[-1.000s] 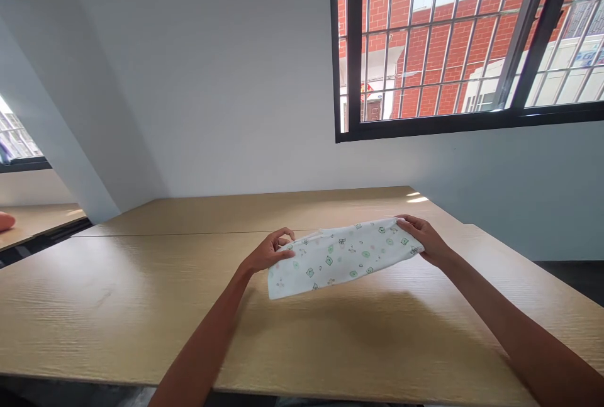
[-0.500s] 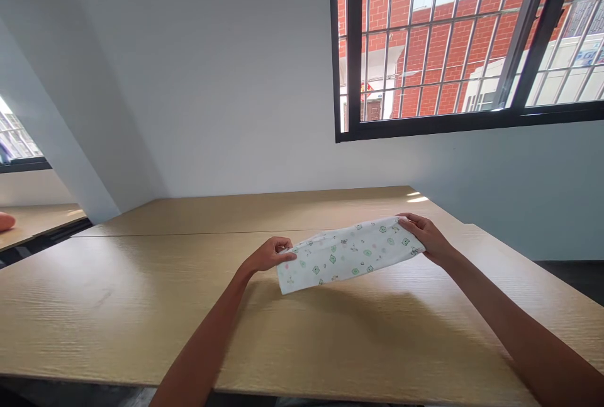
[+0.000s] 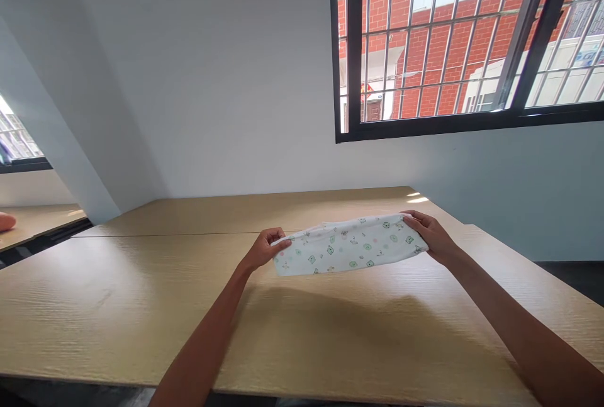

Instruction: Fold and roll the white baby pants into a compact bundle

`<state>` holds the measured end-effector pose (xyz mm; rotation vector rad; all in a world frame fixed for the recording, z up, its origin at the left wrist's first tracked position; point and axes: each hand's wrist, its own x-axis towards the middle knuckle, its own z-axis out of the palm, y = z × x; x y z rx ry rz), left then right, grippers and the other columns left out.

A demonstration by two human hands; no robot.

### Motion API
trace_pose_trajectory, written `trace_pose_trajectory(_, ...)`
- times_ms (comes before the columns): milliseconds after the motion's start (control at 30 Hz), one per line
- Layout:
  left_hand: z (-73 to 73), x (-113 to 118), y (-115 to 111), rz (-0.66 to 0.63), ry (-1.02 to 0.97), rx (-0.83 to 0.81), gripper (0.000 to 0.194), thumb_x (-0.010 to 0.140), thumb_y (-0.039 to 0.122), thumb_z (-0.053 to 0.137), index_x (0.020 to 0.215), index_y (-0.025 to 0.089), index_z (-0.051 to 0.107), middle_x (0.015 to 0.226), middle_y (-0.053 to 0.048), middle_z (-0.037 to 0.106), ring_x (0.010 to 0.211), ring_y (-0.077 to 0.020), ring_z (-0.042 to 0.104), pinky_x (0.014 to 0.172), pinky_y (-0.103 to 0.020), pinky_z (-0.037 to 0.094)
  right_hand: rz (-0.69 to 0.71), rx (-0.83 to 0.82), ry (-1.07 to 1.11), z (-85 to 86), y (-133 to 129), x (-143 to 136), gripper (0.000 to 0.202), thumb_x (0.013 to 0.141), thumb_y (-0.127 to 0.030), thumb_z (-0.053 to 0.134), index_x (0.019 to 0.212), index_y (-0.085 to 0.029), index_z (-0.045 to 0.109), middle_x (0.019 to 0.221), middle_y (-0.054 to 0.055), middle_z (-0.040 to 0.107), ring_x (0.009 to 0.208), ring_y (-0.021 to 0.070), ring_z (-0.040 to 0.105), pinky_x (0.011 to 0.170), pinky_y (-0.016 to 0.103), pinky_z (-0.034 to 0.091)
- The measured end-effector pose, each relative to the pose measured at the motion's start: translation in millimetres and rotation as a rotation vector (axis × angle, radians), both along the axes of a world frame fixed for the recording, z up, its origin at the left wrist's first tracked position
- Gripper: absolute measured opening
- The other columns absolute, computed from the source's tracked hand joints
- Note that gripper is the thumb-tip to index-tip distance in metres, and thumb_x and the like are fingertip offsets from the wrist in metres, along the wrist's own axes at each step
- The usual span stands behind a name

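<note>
A folded white cloth (image 3: 349,245) with a small green print hangs stretched between my two hands, raised over the wooden table (image 3: 141,306). My left hand (image 3: 268,247) pinches its left end near the upper corner, thumb on the near face. At the other end, my right hand (image 3: 428,234) grips the upper right corner, with the thumb in front and the fingers behind, partly hidden. The cloth slopes up slightly toward the right. Its shadow falls on the tabletop below. Whether it is a garment or a plain cloth, I cannot tell.
Behind the table stands a pale wall (image 3: 236,80) with a barred, black-framed window (image 3: 462,119) at upper right. On the far left, an orange-red object (image 3: 6,221) rests on another surface. The table's front edge runs along the bottom.
My left hand has risen a little and shifted slightly left, lifting the cloth's left end so it lies more level. My right hand has moved slightly right.
</note>
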<state>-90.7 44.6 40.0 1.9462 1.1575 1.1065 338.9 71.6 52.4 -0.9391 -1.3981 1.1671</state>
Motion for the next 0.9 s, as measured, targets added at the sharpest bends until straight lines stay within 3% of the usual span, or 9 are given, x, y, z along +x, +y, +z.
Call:
trace_pose_trajectory(300,4.3,-0.1,-5.5,-0.030,-0.031,-0.001,0.040,0.077,0.041,0.067,0.068,0.017,0.036,0.066,0.005,0.033,0.060,-0.0084,0.034,0.054,-0.018,0.025,0.005,0.000,0.004,2.2,-3.7,-1.0,0.044,0.073,-0.053,0.071,0.097,-0.018,0.062,0.073,0.000,0.055,0.060,0.0121,0.050,0.046,0.019,0.036)
trace_pose_trajectory(500,0.3,-2.3,-1.0,-0.034,0.028,-0.012,0.035,0.078,0.041,0.065,0.069,0.017,0.041,0.066,0.005,0.034,0.060,-0.0089,0.035,0.054,-0.019,0.026,0.002,-0.011,-0.004,2.7,-3.4,-1.8,0.044,0.073,-0.053,0.072,0.097,-0.017,0.061,0.073,0.000,0.056,0.060,0.0116,0.050,0.046,0.019,0.037)
trace_pose_trajectory(767,-1.2,-0.4,1.3,-0.033,-0.171,-0.034,0.033,0.081,0.043,0.063,0.080,0.019,0.040,0.068,0.005,0.040,0.060,-0.0087,0.042,0.053,-0.017,0.033,-0.028,-0.005,-0.025,1.3,-2.8,-0.6,0.046,0.070,-0.054,0.073,0.096,-0.017,0.062,0.076,0.003,0.059,0.062,0.0141,0.054,0.046,0.021,0.040)
trace_pose_trajectory(900,-1.0,1.0,1.2,-0.022,-0.342,-0.140,0.037,0.081,0.045,0.064,0.096,0.025,0.037,0.081,0.004,0.049,0.061,-0.0100,0.052,0.051,-0.019,0.042,-0.010,-0.012,-0.019,0.0,-1.5,-0.1,0.047,0.069,-0.053,0.074,0.097,-0.018,0.063,0.076,0.003,0.060,0.061,0.0144,0.055,0.046,0.021,0.041)
